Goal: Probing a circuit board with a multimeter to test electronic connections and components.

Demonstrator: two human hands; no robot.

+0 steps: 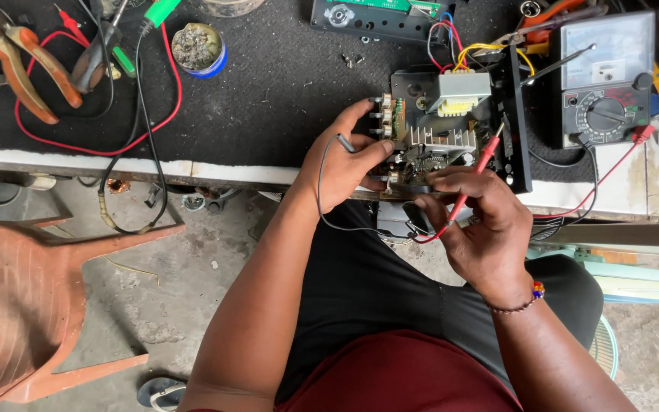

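At the bench edge, the left hand (342, 164) pinches a black probe (345, 143) against the open amplifier chassis (440, 130); the right hand (482, 225) grips a slim red probe (476, 174) just above its knuckles, finned heatsink (442, 137) beyond, analog multimeter (606, 76) farther right

Electronics repair workshop — I log a black-matted bench (268, 91) carrying an analogue multimeter (605, 76), orange-handled pliers (28, 65), a tin of solder paste (197, 49), red and black leads (146, 114) and an opened amplifier chassis (451, 122) — bare concrete floor (169, 290), plastic chair (32, 297).
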